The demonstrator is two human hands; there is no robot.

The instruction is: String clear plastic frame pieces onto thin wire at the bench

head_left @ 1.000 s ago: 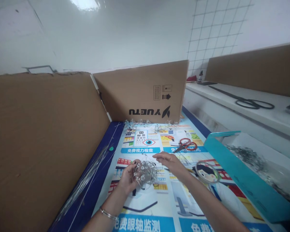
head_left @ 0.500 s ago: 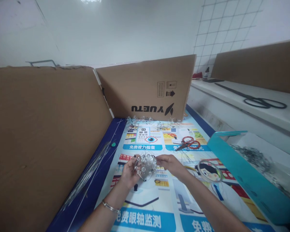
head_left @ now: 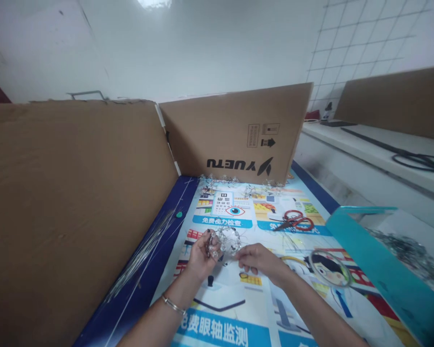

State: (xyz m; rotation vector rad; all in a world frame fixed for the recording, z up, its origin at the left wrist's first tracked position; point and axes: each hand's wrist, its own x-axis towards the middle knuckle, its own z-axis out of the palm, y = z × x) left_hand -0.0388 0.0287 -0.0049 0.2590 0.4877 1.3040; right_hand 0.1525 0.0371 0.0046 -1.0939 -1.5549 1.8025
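My left hand (head_left: 203, 258) is closed on the near left part of a loop of clear beads strung on wire (head_left: 230, 239), held above the printed table cover. My right hand (head_left: 257, 261) is just to the right of the loop, its thumb and forefinger pinched together close to the beads. Whatever lies between those fingertips is too small to make out. Beyond the loop, to the right, red-handled scissors (head_left: 297, 221) rest on the cover. Nearer my right forearm lies a roll of clear tape or wire (head_left: 330, 268).
Cardboard panels (head_left: 75, 193) rise at the left and back. Loose wires (head_left: 144, 255) lie along the left edge; more beaded pieces (head_left: 217, 182) line the back panel. At right stands a teal box (head_left: 369, 260) with a grey wire tangle (head_left: 408, 250). Large black scissors (head_left: 419, 161) lie on a shelf.
My right hand has drawn back slightly toward me from the edge of the beaded loop. The loop has turned, showing its round opening. The view has shifted a little left.
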